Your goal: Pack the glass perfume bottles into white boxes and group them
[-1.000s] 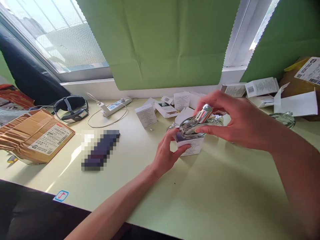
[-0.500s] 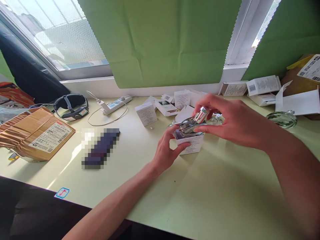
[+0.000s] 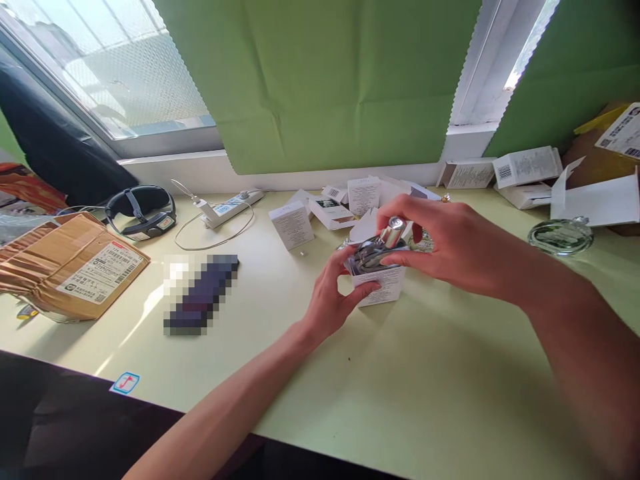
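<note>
Near the middle of the table, my left hand (image 3: 336,283) grips the left side of a small white printed box (image 3: 383,287), its thumb across the front. My right hand (image 3: 430,233) pinches a clear glass perfume bottle (image 3: 373,255) with a silver cap (image 3: 393,230). The bottle is tilted and sits partly inside the box's open top; its lower part is hidden by the box walls. An upright flap (image 3: 363,227) stands behind it. Shiny glass shows behind my right fingers, mostly covered.
Several white boxes (image 3: 365,195) lie behind my hands, with more at the right by the window. A glass bottle (image 3: 561,237) lies at right. To the left are a blurred dark object (image 3: 205,293), a power strip (image 3: 233,209), a headset (image 3: 141,212) and a cardboard parcel (image 3: 75,267).
My right hand has moved slightly down and left, lowering the bottle deeper into the box. My left hand keeps its hold on the box.
</note>
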Tool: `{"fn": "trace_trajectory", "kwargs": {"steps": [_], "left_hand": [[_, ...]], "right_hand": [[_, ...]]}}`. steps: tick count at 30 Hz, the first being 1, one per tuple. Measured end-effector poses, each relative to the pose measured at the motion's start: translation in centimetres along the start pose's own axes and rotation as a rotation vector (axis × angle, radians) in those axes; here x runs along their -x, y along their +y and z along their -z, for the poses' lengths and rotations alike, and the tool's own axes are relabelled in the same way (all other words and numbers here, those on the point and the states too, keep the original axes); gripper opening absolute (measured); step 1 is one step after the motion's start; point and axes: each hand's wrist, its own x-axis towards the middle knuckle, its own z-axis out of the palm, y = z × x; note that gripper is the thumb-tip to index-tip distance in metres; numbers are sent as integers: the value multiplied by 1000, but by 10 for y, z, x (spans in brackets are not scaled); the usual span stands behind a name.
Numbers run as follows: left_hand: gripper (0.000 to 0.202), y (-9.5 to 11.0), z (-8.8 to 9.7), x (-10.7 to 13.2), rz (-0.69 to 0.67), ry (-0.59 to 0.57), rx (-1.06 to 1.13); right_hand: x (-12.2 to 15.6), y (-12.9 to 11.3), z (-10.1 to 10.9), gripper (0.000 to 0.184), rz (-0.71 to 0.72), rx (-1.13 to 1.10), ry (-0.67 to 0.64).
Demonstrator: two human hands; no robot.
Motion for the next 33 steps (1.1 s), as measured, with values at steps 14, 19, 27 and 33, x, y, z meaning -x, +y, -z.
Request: {"fn": "trace_trajectory", "kwargs": {"steps": [14,19,27,33], "left_hand": [[67,0,-2,1,48,-14,68],[67,1,-2,1,24,-9,46],[65,3,-1,0,-4,-17,20],[42,7,3,-2,-57,-46,50]], "right_hand": [[2,-6,0,21,54,28,24],[1,-7,-4,23,45,43,11],[1,-4,-6,23,48,53,0],[0,-3,-8,23,21,46,0]]}}
